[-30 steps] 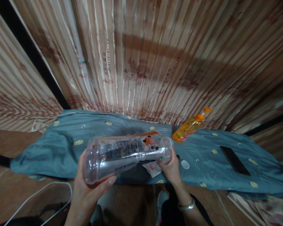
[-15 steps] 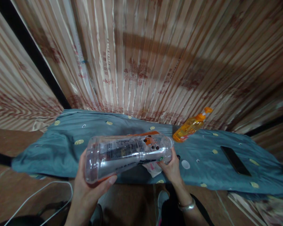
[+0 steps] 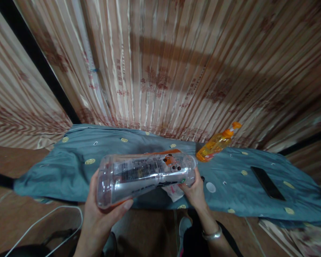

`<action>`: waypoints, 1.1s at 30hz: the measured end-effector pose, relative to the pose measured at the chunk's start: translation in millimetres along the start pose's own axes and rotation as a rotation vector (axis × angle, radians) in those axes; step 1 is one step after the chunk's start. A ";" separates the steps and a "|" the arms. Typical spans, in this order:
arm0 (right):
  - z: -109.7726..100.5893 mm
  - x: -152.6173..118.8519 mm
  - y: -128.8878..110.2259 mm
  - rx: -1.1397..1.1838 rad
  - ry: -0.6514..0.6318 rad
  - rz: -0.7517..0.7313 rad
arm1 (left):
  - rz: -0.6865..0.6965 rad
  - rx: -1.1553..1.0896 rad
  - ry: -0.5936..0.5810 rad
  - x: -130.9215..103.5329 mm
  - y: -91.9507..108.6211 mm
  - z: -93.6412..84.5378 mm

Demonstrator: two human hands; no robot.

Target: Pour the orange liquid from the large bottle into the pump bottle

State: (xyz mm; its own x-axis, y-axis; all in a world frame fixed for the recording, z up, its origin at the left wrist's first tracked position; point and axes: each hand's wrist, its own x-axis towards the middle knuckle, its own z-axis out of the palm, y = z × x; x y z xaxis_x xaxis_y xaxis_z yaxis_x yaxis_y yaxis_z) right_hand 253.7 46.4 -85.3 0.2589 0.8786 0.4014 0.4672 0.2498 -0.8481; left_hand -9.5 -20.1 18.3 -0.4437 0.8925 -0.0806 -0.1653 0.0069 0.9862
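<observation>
A large clear plastic bottle (image 3: 147, 173) with a printed label lies sideways in the air between my hands. My left hand (image 3: 104, 210) is closed round its broad base, thumb along the lower side. At the narrow neck end, my right hand (image 3: 194, 189) grips the bottle; some of its fingers are hidden behind it. Below the bottle, a crumpled clear wrapper (image 3: 174, 192) with pink print shows in part. A round white disc (image 3: 210, 187) lies on the cloth just right of my right hand.
A blue-green patterned cloth (image 3: 69, 171) covers the table. An orange pump bottle (image 3: 214, 146) stands at the back, right of centre. Farther right lies a black phone (image 3: 267, 182). Striped curtains (image 3: 160, 71) hang behind. A white cable (image 3: 50, 214) loops at the lower left.
</observation>
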 end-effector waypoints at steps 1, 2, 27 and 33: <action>0.1 0.0 0.4 0.002 0.001 -0.004 | 0.001 0.004 -0.001 0.0 0.1 0.0; 0.2 0.0 0.8 0.004 0.001 -0.007 | 0.001 0.007 -0.003 0.0 0.2 0.0; 0.9 0.5 3.3 -0.002 0.002 -0.004 | 0.002 0.002 -0.021 1.3 -3.0 -2.7; 0.4 0.3 0.5 -0.009 0.003 0.011 | 0.024 0.022 -0.020 1.7 -3.8 -3.7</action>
State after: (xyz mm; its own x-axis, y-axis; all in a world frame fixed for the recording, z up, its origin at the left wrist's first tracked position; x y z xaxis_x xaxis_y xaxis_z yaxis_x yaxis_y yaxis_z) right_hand 253.7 47.0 -85.7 0.2671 0.8799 0.3929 0.4720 0.2360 -0.8494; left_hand -13.0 -20.3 14.0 -0.4292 0.9015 -0.0545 -0.1358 -0.0047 0.9907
